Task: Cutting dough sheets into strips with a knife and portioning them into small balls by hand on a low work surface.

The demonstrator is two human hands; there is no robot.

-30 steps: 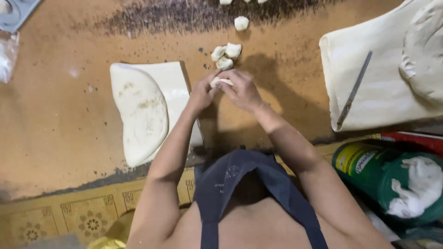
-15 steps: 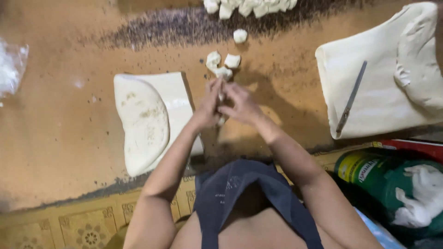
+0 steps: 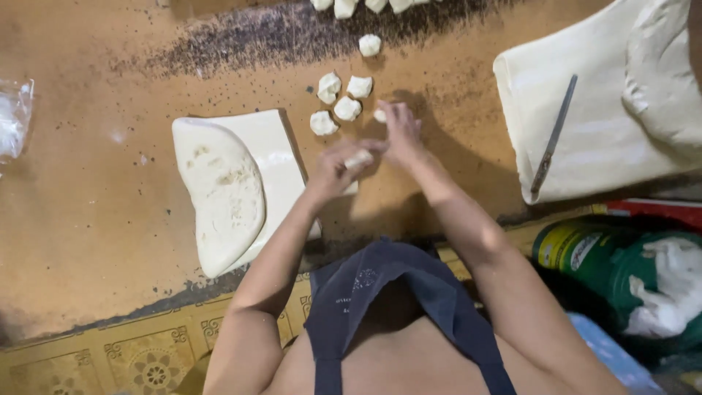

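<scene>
My left hand (image 3: 338,167) is closed around a small white dough piece (image 3: 358,159) above the brown work surface (image 3: 88,219). My right hand (image 3: 398,128) reaches forward, its fingertips on another small dough piece (image 3: 379,115). Just beyond lie several torn dough lumps (image 3: 335,106), with one more (image 3: 370,44) farther off and a row at the top edge (image 3: 365,6). To my left a folded sheet of dough (image 3: 223,194) rests on a white board (image 3: 274,157).
At the right a large white cloth-covered board (image 3: 585,153) carries a metal knife (image 3: 553,135) and a big mass of dough (image 3: 665,73). A green tin (image 3: 578,245) and bucket with white cloth (image 3: 658,285) stand at lower right. A clear plastic bag (image 3: 13,121) lies far left.
My hands have parted: the right has moved forward to set a dough piece by the lumps, while the left has dropped back holding its piece. The view shifted slightly.
</scene>
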